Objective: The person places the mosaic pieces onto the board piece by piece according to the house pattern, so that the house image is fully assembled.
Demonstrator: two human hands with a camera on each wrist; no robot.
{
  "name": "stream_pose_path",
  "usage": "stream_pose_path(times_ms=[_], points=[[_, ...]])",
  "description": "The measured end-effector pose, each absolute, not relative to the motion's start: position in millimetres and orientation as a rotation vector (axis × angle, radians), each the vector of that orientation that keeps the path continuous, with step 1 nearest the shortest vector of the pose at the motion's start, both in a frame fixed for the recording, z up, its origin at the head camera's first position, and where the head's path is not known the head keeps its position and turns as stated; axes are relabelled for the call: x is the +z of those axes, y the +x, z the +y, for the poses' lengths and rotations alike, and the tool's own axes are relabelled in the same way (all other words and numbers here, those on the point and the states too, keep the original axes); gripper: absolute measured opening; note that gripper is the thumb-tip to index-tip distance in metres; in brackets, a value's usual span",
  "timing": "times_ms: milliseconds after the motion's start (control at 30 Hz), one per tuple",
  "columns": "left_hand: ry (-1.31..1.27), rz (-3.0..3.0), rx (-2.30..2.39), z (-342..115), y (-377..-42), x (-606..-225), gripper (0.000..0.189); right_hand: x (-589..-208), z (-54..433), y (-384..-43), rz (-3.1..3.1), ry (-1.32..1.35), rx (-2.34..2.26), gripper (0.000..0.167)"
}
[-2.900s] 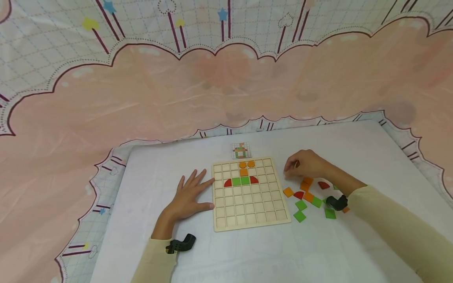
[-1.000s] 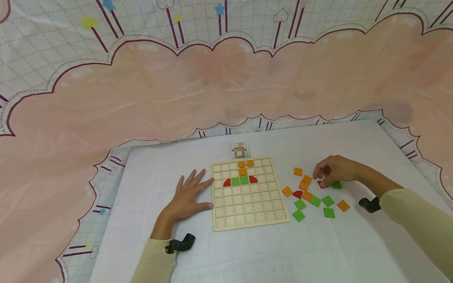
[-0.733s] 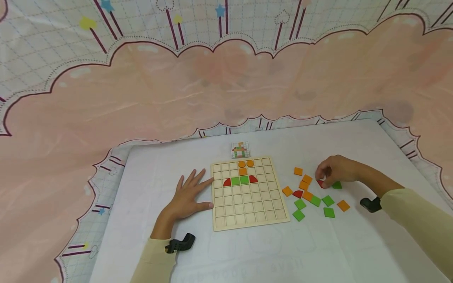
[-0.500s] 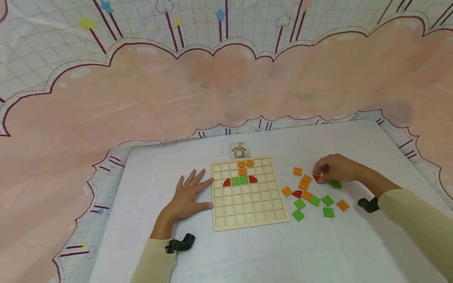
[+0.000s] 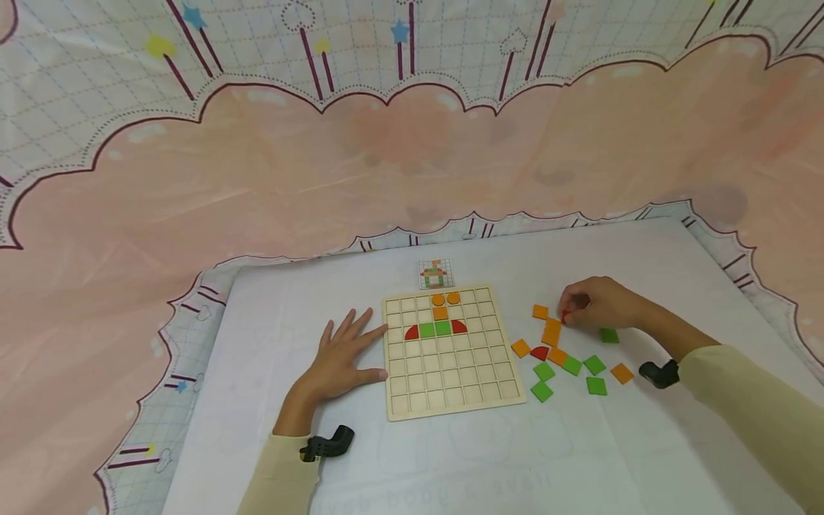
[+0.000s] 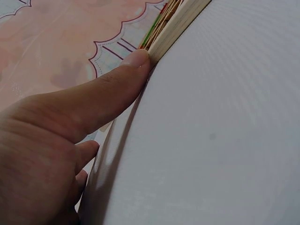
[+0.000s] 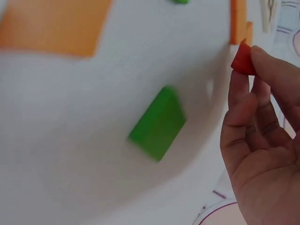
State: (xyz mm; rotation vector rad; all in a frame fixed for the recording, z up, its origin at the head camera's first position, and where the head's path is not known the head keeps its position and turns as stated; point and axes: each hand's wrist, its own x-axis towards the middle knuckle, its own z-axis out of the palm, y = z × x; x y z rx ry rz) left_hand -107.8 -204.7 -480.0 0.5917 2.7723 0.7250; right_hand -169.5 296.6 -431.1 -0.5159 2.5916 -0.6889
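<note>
Brought red piece [image 7: 243,60] nearer board [image 5: 455,356], pinched in right hand [image 5: 599,303], apparently chosen, yet unplaced; kept left hand [image 5: 340,361] splayed alongside.

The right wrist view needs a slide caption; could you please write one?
Right hand pinching a red piece, a green tile nearby.

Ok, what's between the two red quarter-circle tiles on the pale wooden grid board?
Two green square tiles, side by side, in the head view.
</note>
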Motion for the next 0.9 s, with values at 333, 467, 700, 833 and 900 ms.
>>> stream_pose_path(times_ms=[333,467,700,833,900], points=[[0.588,2.769,0.731,-208,-105,-483,0.086,-428,257,-171,2.57,-0.492,-0.89,0.01],[0.596,2.768,0.741,-209,-105,-484,0.085,-431,238,-170,2.522,-0.455,-0.947,0.013],[0.618,2.765,0.751,-211,-104,-485,0.085,-437,208,-167,2.471,-0.501,-1.014,0.008],[0.629,2.767,0.739,-212,-103,-484,0.085,-440,194,-165,2.424,-0.547,-1.043,0.01],[0.631,2.767,0.734,-212,-103,-484,0.085,-441,187,-164,2.404,-0.555,-1.052,0.011]])
